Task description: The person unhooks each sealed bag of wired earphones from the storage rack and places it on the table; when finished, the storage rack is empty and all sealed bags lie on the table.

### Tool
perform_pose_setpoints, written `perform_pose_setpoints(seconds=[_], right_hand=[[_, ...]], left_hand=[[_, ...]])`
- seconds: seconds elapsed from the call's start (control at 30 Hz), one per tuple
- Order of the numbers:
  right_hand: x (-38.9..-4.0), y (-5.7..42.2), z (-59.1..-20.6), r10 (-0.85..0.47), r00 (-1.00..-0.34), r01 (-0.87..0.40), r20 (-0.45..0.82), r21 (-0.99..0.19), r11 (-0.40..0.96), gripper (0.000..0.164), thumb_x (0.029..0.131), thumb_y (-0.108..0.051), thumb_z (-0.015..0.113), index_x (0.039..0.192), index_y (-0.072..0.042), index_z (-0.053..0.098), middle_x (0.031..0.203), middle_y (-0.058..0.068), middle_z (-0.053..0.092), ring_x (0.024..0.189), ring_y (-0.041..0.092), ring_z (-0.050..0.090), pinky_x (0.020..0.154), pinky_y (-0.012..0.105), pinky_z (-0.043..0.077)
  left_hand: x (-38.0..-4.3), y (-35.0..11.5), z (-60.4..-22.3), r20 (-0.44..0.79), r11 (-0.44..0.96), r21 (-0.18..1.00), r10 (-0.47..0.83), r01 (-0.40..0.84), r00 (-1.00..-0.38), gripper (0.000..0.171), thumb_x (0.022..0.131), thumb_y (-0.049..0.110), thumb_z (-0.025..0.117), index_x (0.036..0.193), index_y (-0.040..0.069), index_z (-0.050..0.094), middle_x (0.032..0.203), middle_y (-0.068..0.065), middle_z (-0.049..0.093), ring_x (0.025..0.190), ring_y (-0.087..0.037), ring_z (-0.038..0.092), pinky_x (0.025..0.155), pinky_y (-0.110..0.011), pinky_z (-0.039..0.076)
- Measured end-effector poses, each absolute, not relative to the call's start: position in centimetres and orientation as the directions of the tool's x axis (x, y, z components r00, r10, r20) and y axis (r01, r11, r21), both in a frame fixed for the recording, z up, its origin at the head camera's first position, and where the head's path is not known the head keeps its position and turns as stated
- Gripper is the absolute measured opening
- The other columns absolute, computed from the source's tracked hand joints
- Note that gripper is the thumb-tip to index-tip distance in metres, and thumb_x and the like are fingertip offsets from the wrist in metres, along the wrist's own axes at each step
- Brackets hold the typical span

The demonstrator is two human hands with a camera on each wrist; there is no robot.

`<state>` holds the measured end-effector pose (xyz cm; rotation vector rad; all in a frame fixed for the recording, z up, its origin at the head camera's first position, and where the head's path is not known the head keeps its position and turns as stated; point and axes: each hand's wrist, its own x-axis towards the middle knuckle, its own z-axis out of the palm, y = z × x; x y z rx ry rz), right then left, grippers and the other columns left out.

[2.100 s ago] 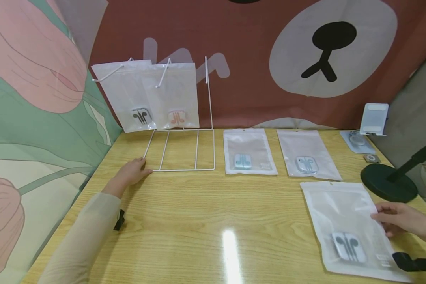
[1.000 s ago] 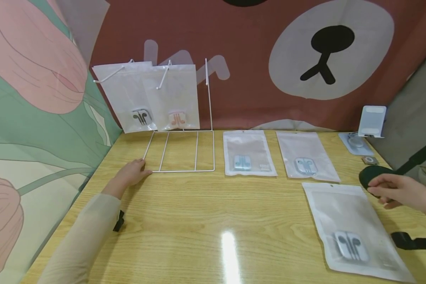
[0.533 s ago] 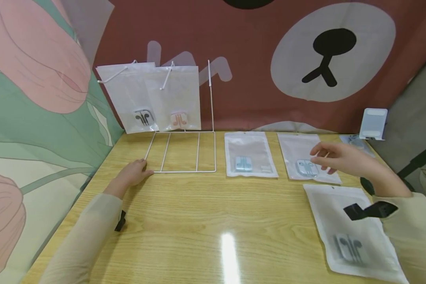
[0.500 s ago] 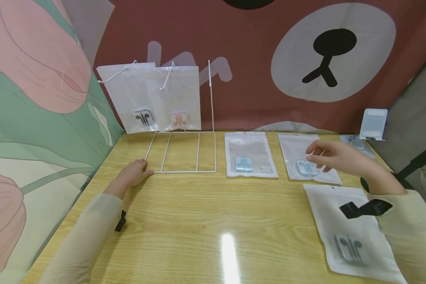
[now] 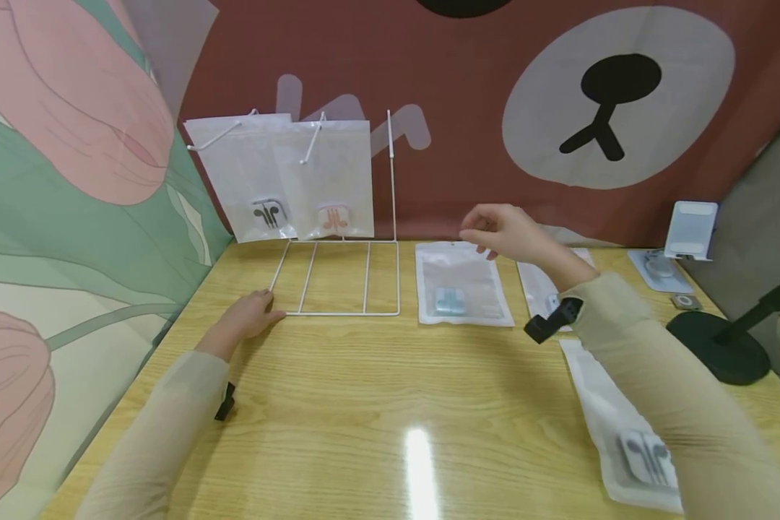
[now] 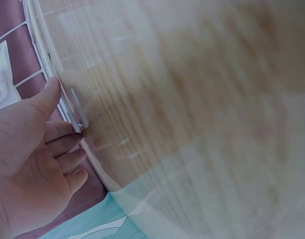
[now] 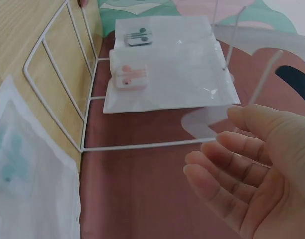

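Observation:
My left hand (image 5: 242, 320) holds the front left corner of a white wire display rack (image 5: 399, 278), thumb and fingers on either side of the wire. Two frosted zip bags hang from the rack's hooks: one with black earphones (image 5: 269, 214), one with pink earphones (image 5: 334, 217). My right hand (image 5: 508, 230) is raised over the top of a flat zip bag (image 5: 458, 271) with blue earphones. Its fingers are loosely bent with nothing between them. In the right wrist view the right hand (image 7: 262, 164) appears near the rack's bare right hook (image 7: 266, 74).
Partly hidden under my right arm lie a second zip bag (image 5: 534, 289) and a larger one (image 5: 598, 412) with white-cased earphones. A phone stand (image 5: 689, 231), a small square gadget (image 5: 685, 302) and a dark round base (image 5: 718, 347) stand at the right.
My right hand has let go of the large bag's edge and moved left and back across the bags, rising over the one with blue earphones. The left hand stays at the rack corner.

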<state>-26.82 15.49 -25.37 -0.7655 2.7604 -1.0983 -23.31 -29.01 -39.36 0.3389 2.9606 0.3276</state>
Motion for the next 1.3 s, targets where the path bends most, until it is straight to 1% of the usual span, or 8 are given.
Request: perform_pose_setpoints(seconds=[0.13, 0.27, 0.33, 0.53, 0.8, 0.9, 1.07, 1.3], right_hand=[[-28.4, 12.5, -25.0, -0.473, -0.874, -0.412, 0.114, -0.69, 0.595, 0.027, 0.091, -0.029, 0.059, 0.105, -0.006, 0.059, 0.081, 0.013, 0.061, 0.072, 0.028, 0.058, 0.06, 0.034, 0.053], [-29.9, 9.9, -25.3, -0.436, -0.894, -0.367, 0.101, -0.723, 0.585, 0.028, 0.09, -0.032, 0.059, 0.106, -0.009, 0.058, 0.082, 0.012, 0.06, 0.069, 0.029, 0.06, 0.061, 0.036, 0.054], [-30.7, 8.8, -25.5, -0.421, -0.902, -0.35, 0.097, -0.737, 0.578, 0.029, 0.09, -0.032, 0.06, 0.107, -0.009, 0.057, 0.084, 0.011, 0.06, 0.071, 0.03, 0.06, 0.062, 0.037, 0.054], [-32.6, 6.1, -25.5, -0.377, -0.918, -0.329, 0.122, -0.765, 0.554, 0.035, 0.089, -0.033, 0.061, 0.113, -0.007, 0.054, 0.096, 0.01, 0.06, 0.076, 0.022, 0.06, 0.065, 0.031, 0.052], [-34.2, 2.8, -24.8, -0.346, -0.929, -0.283, 0.128, -0.848, 0.447, 0.048, 0.088, -0.032, 0.062, 0.127, -0.008, 0.044, 0.108, 0.009, 0.054, 0.084, 0.022, 0.055, 0.062, 0.033, 0.055], [-34.5, 1.5, -24.4, -0.344, -0.929, -0.277, 0.135, -0.871, 0.406, 0.058, 0.088, -0.029, 0.063, 0.134, -0.007, 0.037, 0.119, 0.013, 0.05, 0.09, 0.025, 0.055, 0.066, 0.037, 0.054], [-34.8, -0.1, -24.0, -0.326, -0.936, -0.244, 0.129, -0.908, 0.342, 0.069, 0.088, -0.024, 0.064, 0.143, -0.009, 0.025, 0.136, 0.014, 0.035, 0.105, 0.027, 0.052, 0.07, 0.037, 0.054], [-35.0, -1.0, -23.8, -0.307, -0.943, -0.199, 0.13, -0.958, 0.207, 0.081, 0.086, -0.019, 0.066, 0.146, -0.012, 0.013, 0.147, 0.015, 0.019, 0.108, 0.033, 0.052, 0.072, 0.04, 0.054]], left_hand=[[-23.3, -29.1, -39.3, -0.109, 0.949, 0.234, 0.24, 0.21, -0.965, 0.051, 0.095, 0.026, 0.051, 0.121, -0.018, 0.044, 0.127, -0.039, 0.038, 0.115, -0.052, 0.038, 0.097, -0.056, 0.032], [-23.5, -29.3, -39.7, -0.103, 0.948, 0.23, 0.247, 0.218, -0.964, 0.051, 0.095, 0.027, 0.051, 0.12, -0.017, 0.045, 0.127, -0.039, 0.038, 0.114, -0.052, 0.039, 0.097, -0.056, 0.033], [-23.6, -29.4, -39.9, -0.101, 0.949, 0.226, 0.249, 0.222, -0.963, 0.052, 0.095, 0.027, 0.051, 0.121, -0.017, 0.045, 0.128, -0.039, 0.038, 0.115, -0.051, 0.039, 0.097, -0.055, 0.033], [-23.6, -29.2, -39.8, -0.094, 0.946, 0.228, 0.257, 0.231, -0.962, 0.051, 0.095, 0.027, 0.052, 0.12, -0.018, 0.045, 0.128, -0.039, 0.038, 0.114, -0.052, 0.04, 0.097, -0.056, 0.033], [-23.4, -29.1, -39.4, -0.102, 0.95, 0.223, 0.245, 0.217, -0.964, 0.05, 0.095, 0.026, 0.052, 0.12, -0.017, 0.045, 0.128, -0.038, 0.038, 0.115, -0.051, 0.039, 0.097, -0.055, 0.033], [-23.5, -29.1, -39.4, -0.109, 0.951, 0.222, 0.242, 0.214, -0.964, 0.051, 0.095, 0.026, 0.052, 0.121, -0.017, 0.044, 0.129, -0.038, 0.037, 0.116, -0.051, 0.038, 0.098, -0.055, 0.032], [-23.4, -29.1, -39.4, -0.114, 0.951, 0.228, 0.239, 0.209, -0.964, 0.053, 0.095, 0.027, 0.052, 0.123, -0.018, 0.043, 0.13, -0.038, 0.036, 0.117, -0.051, 0.037, 0.099, -0.055, 0.03], [-23.4, -29.1, -39.4, -0.12, 0.952, 0.232, 0.23, 0.198, -0.966, 0.053, 0.095, 0.027, 0.052, 0.123, -0.017, 0.043, 0.131, -0.038, 0.036, 0.118, -0.051, 0.036, 0.099, -0.055, 0.03]])
